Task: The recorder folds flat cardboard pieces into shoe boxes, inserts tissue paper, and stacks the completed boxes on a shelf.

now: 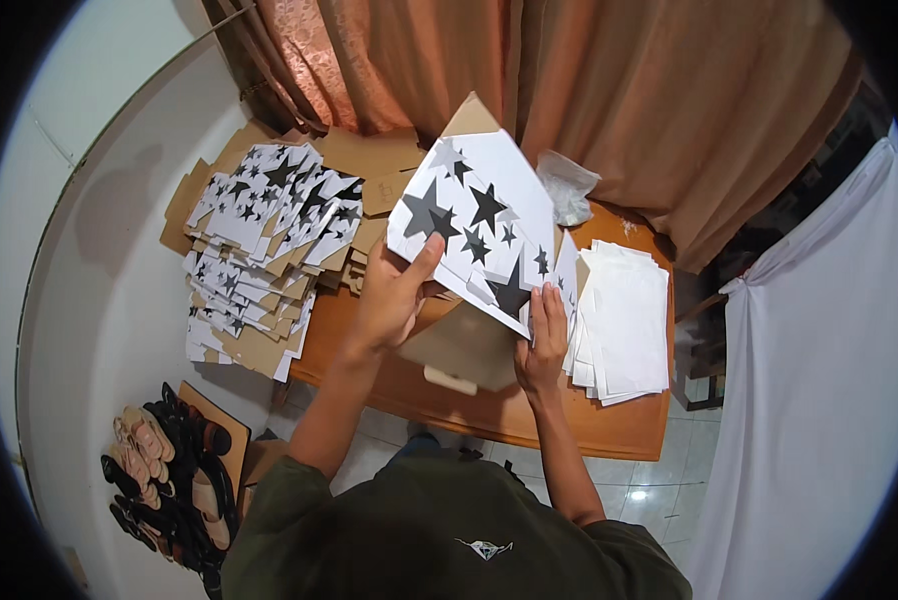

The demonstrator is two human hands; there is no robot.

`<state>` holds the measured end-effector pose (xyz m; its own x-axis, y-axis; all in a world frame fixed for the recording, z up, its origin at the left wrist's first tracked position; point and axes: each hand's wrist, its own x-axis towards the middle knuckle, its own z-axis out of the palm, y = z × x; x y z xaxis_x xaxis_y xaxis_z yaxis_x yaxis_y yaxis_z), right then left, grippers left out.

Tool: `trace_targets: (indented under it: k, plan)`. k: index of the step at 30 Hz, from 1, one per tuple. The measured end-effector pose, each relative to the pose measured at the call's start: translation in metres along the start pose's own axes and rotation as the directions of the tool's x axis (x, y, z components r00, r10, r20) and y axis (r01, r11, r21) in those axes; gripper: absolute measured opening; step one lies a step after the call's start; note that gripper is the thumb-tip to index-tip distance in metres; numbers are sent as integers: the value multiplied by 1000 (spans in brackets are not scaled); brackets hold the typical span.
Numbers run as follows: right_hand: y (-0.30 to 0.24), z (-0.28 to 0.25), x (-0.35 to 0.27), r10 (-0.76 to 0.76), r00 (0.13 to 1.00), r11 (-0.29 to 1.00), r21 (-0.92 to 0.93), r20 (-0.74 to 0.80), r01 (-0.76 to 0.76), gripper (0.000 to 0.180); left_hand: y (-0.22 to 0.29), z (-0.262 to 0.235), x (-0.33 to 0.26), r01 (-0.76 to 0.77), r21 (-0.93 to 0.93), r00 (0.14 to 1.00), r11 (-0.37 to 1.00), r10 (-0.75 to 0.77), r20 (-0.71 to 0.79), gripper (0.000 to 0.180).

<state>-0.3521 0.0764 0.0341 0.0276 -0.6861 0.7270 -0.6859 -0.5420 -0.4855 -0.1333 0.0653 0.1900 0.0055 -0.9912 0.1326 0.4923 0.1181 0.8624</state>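
Above the wooden table (609, 432) I hold a cardboard box piece (491, 235), its white face printed with black and grey stars. It is tilted, and bare brown cardboard shows at its top corner. My left hand (394, 300) grips its lower left edge, with the thumb on the printed face and the other fingers mostly hidden behind. At the lower right corner, my right hand (542, 345) is closed on the edge, fingers lying over the print. Below it, a plain brown cardboard panel (459, 350) shows between my forearms; whether it joins the held piece I cannot tell.
Several star-printed cardboard pieces (254, 220) are piled at the left. Loosely stacked white sheets (624, 320) lie at the right, below a clear plastic bag (569, 188). Brown curtains (619, 90) hang behind the table, a white cloth (819, 380) at the right. Shoes (169, 470) stand lower left.
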Motion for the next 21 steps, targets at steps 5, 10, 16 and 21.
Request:
trace_targets:
  k: [5,10,16,21]
  plan:
    - [-17,10,16,6,996,995,-96,-87,-15,64,25,-8,27,-4,232,983,973,-39,182,69]
    - [-31,30,34,251,959,968,41,-133,-248,65,22,-57,46,176,418,918,891,-302,258,93]
    - [-43,53,41,401,915,912,117,-50,-394,44,7,-98,33,200,612,928,765,-349,133,88]
    - [-36,51,41,493,870,847,231,-9,-478,47,27,-132,35,283,546,899,789,-416,135,92]
